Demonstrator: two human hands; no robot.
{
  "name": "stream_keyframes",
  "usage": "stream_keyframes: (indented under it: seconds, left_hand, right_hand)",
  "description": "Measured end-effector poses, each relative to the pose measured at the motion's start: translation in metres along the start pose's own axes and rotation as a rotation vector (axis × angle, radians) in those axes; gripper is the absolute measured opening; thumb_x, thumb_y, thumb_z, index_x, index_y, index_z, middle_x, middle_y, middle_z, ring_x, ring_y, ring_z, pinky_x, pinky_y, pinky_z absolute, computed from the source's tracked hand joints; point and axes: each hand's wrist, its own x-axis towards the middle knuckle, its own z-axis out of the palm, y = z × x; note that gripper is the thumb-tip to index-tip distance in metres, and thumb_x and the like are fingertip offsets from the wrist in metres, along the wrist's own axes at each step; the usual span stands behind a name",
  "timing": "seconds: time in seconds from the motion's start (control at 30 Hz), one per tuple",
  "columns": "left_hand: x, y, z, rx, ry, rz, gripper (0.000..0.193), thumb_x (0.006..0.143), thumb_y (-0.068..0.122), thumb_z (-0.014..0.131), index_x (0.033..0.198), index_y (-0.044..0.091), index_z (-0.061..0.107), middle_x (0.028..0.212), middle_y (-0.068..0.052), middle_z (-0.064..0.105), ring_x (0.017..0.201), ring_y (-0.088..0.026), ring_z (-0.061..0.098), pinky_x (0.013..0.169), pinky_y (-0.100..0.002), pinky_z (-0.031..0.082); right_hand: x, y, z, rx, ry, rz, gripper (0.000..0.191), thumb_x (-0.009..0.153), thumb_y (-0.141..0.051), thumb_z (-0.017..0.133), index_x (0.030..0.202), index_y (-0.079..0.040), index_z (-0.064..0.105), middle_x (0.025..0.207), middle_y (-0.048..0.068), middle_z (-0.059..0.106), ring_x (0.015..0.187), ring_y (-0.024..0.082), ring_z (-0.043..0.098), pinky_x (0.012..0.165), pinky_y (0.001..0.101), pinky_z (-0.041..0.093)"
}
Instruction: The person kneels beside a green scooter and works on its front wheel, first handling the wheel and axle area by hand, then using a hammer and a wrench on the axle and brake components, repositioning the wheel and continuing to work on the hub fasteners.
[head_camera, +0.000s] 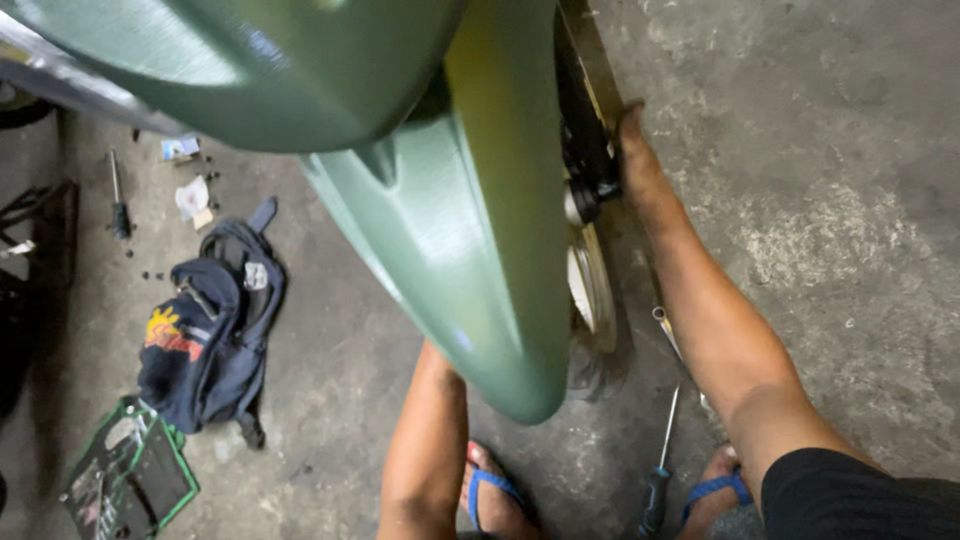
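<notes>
The right hand (632, 135) reaches to the wheel hub (590, 195) beside the green fender (480, 230), fingers hidden against the axle, so its grip cannot be told. The left hand is out of sight behind the fender. A screwdriver (662, 462) lies on the concrete floor (830, 200) between the sandalled feet.

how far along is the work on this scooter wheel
Done: tools are out, a screwdriver and wrench lie on the floor. In hand: the right hand is at the wheel hub; the left hand is hidden behind the green fender. Left: the wheel remains mounted.
</notes>
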Motion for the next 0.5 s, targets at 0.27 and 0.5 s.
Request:
stream_keyframes:
  seconds: [0.27, 0.5]
  left_hand:
    - [-0.003, 0.010, 0.005, 0.001, 0.005, 0.016, 0.039, 0.100, 0.032, 0.058, 0.124, 0.003, 0.067, 0.119, -0.017, 0.073, 0.113, -0.032, 0.069, 0.096, -0.043, 0.054]
    - [-0.002, 0.014, 0.006, 0.008, 0.004, 0.018, 0.039, 0.100, 0.034, 0.057, 0.123, 0.004, 0.067, 0.118, -0.017, 0.073, 0.113, -0.032, 0.069, 0.096, -0.043, 0.054]
  right_hand:
    - [-0.001, 0.010, -0.013, -0.683, 0.167, -0.384, 0.066, 0.109, -0.053, 0.031, 0.122, 0.001, 0.066, 0.104, 0.014, 0.065, 0.098, 0.027, 0.059, 0.091, 0.0395, 0.047]
    - [0.036, -0.020, -0.002, -0.121, -0.123, 0.267, 0.043, 0.104, -0.033, 0.047, 0.115, 0.003, 0.067, 0.100, 0.016, 0.069, 0.090, 0.027, 0.066, 0.084, 0.0404, 0.054]
